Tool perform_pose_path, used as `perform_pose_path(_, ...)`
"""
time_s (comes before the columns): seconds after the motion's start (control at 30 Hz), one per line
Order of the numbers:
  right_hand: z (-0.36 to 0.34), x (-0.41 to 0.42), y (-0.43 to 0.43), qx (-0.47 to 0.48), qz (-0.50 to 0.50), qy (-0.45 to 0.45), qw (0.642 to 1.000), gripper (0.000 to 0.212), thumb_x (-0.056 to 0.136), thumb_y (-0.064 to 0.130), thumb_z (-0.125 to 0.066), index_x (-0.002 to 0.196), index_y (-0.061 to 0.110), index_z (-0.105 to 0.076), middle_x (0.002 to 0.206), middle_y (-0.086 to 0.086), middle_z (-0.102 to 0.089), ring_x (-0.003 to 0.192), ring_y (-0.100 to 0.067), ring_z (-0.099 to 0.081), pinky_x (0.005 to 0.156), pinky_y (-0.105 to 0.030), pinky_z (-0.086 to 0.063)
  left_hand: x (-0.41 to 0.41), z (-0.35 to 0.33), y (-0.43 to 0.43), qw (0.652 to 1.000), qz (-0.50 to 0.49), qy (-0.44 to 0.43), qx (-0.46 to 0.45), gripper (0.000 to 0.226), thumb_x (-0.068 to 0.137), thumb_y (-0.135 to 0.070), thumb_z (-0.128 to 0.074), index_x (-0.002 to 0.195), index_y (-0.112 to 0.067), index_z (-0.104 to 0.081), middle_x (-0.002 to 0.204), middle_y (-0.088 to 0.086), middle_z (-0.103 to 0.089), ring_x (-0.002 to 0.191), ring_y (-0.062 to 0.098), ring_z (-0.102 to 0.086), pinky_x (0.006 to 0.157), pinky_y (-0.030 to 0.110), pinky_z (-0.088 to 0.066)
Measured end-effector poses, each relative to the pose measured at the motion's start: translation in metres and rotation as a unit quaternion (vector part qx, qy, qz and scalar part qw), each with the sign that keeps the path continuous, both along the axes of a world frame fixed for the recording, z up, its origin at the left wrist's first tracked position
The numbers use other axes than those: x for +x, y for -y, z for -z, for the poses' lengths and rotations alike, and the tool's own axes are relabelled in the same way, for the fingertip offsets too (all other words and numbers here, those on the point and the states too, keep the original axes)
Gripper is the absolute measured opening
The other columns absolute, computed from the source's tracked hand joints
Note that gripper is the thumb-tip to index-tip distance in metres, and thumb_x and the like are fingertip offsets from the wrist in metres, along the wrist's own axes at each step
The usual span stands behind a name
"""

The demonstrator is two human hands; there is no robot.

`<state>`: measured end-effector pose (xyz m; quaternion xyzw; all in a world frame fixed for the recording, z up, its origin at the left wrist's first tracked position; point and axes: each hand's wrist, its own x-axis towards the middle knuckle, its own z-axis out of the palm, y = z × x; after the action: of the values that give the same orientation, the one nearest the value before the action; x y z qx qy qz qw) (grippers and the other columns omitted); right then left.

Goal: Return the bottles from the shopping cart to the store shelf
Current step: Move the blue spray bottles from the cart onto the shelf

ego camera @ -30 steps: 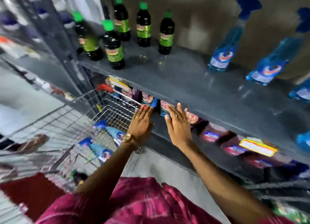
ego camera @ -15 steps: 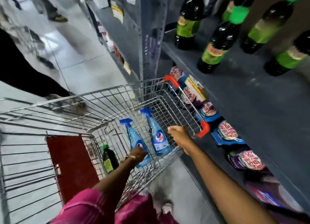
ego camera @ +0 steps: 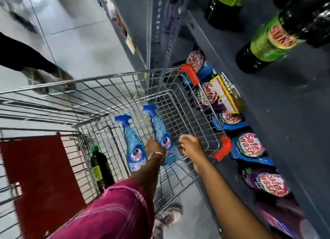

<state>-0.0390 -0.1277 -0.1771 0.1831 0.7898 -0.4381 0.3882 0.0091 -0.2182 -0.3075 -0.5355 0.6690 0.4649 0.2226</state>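
Note:
Two blue spray bottles lie in the wire shopping cart (ego camera: pixel 110 77), one on the left (ego camera: pixel 133 149) and one on the right (ego camera: pixel 160 131). A dark bottle with a green cap (ego camera: pixel 100 165) stands in the cart's left corner. My left hand (ego camera: pixel 154 146) reaches into the cart and rests against the right spray bottle's label; its fingers are hidden. My right hand (ego camera: pixel 192 146) hovers with curled fingers at the cart's wire back wall, near the red-ended handle (ego camera: pixel 222 147). More dark green-labelled bottles (ego camera: pixel 267 43) stand on the grey store shelf (ego camera: pixel 285 113).
Pouches of detergent (ego camera: pixel 250 146) fill the lower shelf right beside the cart handle. A red panel (ego camera: pixel 39 176) covers the cart's left part. Another person's foot (ego camera: pixel 50 77) stands beyond the cart on the grey floor. My own shoe (ego camera: pixel 167 217) is below.
My view swung from the shelf down to the cart. Both hands dropped from the shelf edge to the cart, and the left hand shifted from the left spray bottle toward the right one.

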Motion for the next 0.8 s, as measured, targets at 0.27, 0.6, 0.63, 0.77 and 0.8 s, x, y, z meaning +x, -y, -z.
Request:
perform_pose_path(0.27,-0.029,-0.002,-0.015,-0.049,0.000,-0.007,0.999,0.045,0.091,0.022,-0.056,0.133,0.013,-0.043,0.134,-0.014,-0.055,0.116,-0.028,-0.056,0.101,-0.044,-0.047,0.007,-0.019,0.036,0.996,0.025,-0.014,0.083,0.050,0.069,-0.015,-0.080,0.109,0.007,-0.060,0.113,0.020,-0.067,0.084,0.022,-0.060,0.076,0.031,-0.052)
perform_pose_path(0.6,-0.110,0.051,-0.051,-0.128,-0.009,-0.205,0.970,0.059,0.082,0.019,-0.070,0.135,0.015,-0.044,0.131,0.001,-0.050,0.120,-0.012,-0.048,0.108,-0.038,-0.041,0.040,-0.190,0.023,0.910,0.121,-0.391,0.071,0.049,0.064,0.014,-0.074,0.103,-0.007,-0.055,0.102,0.010,-0.066,0.078,-0.005,-0.065,0.076,0.015,-0.055)
perform_pose_path(0.63,-0.117,0.055,-0.057,-0.129,0.000,-0.232,0.964,0.059,0.081,0.022,-0.070,0.134,0.016,-0.045,0.128,0.003,-0.053,0.117,-0.010,-0.051,0.107,-0.035,-0.043,0.037,-0.206,0.017,0.898,0.141,-0.411,0.067,0.053,0.063,0.011,-0.076,0.109,-0.007,-0.055,0.107,0.010,-0.065,0.084,-0.003,-0.064,0.084,0.022,-0.054)
perform_pose_path(0.77,-0.165,0.068,-0.101,-0.139,0.090,-0.336,0.927,0.045,0.084,0.016,-0.067,0.125,0.017,-0.049,0.106,0.007,-0.063,0.089,0.011,-0.060,0.083,-0.009,-0.047,0.015,-0.278,-0.023,0.823,0.268,-0.499,0.039,0.053,0.055,-0.019,-0.082,0.099,-0.037,-0.059,0.094,-0.021,-0.066,0.087,-0.011,-0.062,0.089,0.030,-0.051)
perform_pose_path(0.8,-0.178,0.070,-0.113,-0.139,0.112,-0.356,0.917,0.041,0.085,0.016,-0.066,0.122,0.021,-0.049,0.103,0.009,-0.064,0.088,0.014,-0.060,0.081,-0.007,-0.046,0.009,-0.293,-0.035,0.801,0.310,-0.512,0.022,0.052,0.056,-0.022,-0.080,0.103,-0.034,-0.060,0.096,-0.020,-0.066,0.091,-0.003,-0.064,0.089,0.032,-0.053)
